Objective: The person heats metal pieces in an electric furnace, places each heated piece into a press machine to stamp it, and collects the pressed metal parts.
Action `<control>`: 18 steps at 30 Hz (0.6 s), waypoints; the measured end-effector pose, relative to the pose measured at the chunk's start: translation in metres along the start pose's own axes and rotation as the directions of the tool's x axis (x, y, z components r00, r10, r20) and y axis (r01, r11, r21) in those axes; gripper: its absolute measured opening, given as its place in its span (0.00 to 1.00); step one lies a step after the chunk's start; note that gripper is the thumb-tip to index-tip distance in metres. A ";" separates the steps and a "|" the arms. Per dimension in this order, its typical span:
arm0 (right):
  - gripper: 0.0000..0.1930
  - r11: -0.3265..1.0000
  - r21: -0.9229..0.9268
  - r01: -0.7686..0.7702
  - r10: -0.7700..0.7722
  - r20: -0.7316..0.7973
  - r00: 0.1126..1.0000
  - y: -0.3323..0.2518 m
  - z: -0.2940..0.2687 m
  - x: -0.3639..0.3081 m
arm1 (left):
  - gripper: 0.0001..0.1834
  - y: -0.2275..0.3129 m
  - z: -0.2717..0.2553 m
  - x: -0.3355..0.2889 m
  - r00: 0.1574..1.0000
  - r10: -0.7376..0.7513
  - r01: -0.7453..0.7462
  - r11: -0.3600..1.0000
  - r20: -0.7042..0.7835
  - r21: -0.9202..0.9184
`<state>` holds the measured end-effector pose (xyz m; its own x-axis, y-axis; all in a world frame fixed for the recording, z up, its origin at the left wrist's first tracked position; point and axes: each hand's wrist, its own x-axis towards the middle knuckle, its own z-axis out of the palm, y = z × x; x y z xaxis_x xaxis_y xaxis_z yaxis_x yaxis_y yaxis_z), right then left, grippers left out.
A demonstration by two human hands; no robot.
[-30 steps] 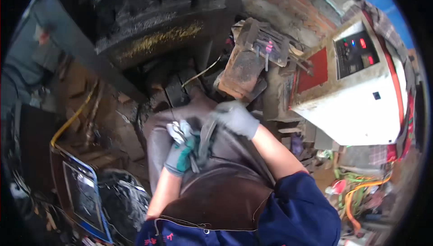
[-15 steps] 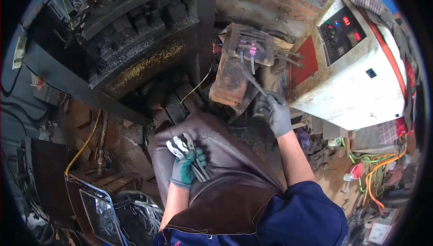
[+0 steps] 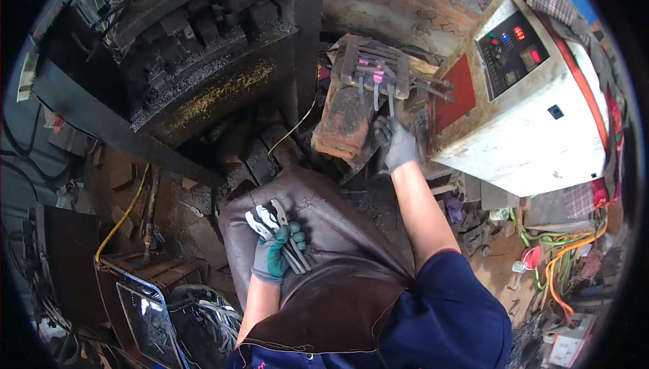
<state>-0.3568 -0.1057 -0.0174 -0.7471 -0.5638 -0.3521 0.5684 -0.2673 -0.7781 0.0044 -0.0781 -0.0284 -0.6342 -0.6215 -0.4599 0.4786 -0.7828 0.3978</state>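
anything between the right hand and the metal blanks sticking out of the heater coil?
Nothing visible. The right hand is already at the lower ends of the metal blanks in the heater coil, with its fingertips touching or nearly touching the rightmost one. The left hand holds other blanks on the leather apron.

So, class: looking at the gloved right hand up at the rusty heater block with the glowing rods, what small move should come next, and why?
Probably close the right hand on the grey metal rod it reaches and draw it back. The rod's far end glows pink inside the rusty heater block, and the fingers sit at its cool near end. The left hand holds a bundle of metal tool blanks on the brown leather apron.
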 end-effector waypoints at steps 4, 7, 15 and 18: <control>0.11 0.985 -0.016 -0.173 0.172 0.191 0.966 0.007 -0.006 0.026 | 0.12 0.005 0.001 -0.003 0.999 0.050 -0.050 0.998 0.019 -0.035; 0.11 0.933 -0.343 0.108 -0.038 0.205 0.978 0.007 0.093 -0.030 | 0.12 0.003 -0.008 -0.002 0.999 -0.030 0.030 0.999 -0.015 0.013; 0.17 0.917 -0.398 -0.017 0.306 0.678 0.668 0.039 0.341 -0.071 | 0.10 0.007 0.005 -0.006 0.999 -0.023 0.024 1.000 0.033 -0.021; 0.12 0.930 -0.307 -0.203 0.364 0.685 0.631 0.052 0.338 -0.065 | 0.11 0.007 0.003 -0.009 0.999 0.014 -0.012 0.999 0.050 -0.052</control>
<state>-0.1620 -0.3472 0.1413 -0.0288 -0.9884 -0.1490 0.5747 0.1056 -0.8115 0.0120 -0.0780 -0.0192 -0.6569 -0.6303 -0.4138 0.5168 -0.7760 0.3615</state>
